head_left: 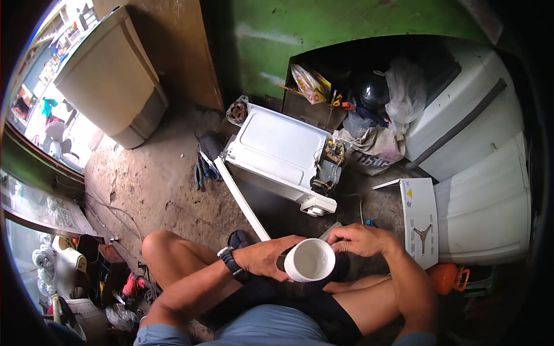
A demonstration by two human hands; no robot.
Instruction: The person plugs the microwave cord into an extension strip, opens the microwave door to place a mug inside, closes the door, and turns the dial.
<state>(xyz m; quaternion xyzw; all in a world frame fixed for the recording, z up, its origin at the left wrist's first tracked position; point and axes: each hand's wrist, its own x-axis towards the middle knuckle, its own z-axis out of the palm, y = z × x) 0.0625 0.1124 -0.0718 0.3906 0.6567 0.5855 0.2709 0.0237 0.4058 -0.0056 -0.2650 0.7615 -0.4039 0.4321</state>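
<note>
My left hand (268,256), with a watch on the wrist, is wrapped round a white cup (300,275) with a textured outer wall. The cup tilts so that its open mouth faces me, and its inside is white. At the cup's right rim is my right hand (362,240), its fingers curled and thumb pinched in. What lies between those fingertips, if anything, I cannot make out. Beyond both hands, an opened white appliance (283,147) lies on the floor with bare wiring (333,153) at its right end.
A long white strip (242,199) leans from the appliance towards my legs. A white panel (420,216) with a warning sticker stands at the right, beside large white casings (482,202). Plastic bags (407,95) and a cloth sack (375,150) lie behind. Tools (134,285) crowd the lower left.
</note>
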